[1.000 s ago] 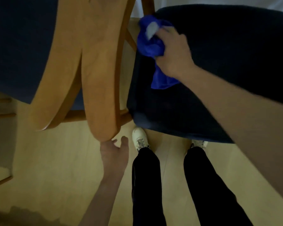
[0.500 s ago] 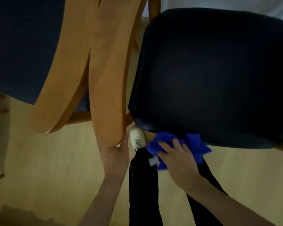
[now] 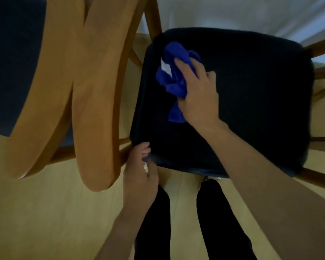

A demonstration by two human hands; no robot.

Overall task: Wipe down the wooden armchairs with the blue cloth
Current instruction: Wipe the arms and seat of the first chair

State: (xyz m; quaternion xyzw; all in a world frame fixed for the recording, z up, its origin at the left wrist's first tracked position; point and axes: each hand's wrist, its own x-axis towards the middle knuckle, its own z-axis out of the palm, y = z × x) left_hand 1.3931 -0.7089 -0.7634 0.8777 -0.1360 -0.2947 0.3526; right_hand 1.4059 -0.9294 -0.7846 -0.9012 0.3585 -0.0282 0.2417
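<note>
Blue cloth (image 3: 174,76) now bunched on the dark seat cushion (image 3: 251,102), back from the cushion's front edge. Right hand (image 3: 199,98) clamps it, fingers curled. Left hand (image 3: 141,175) has moved to pinch the cushion's front left corner beside the wooden armrest (image 3: 96,109).

Blue cloth (image 3: 174,77): bunched, white tag showing, lies on near-left part of dark navy seat cushion (image 3: 251,102). Near armchair: light wooden armrest (image 3: 94,109) broad, curved, left of cushion. Second armchair's armrest (image 3: 45,102) just beside it, dark seat beyond.
</note>
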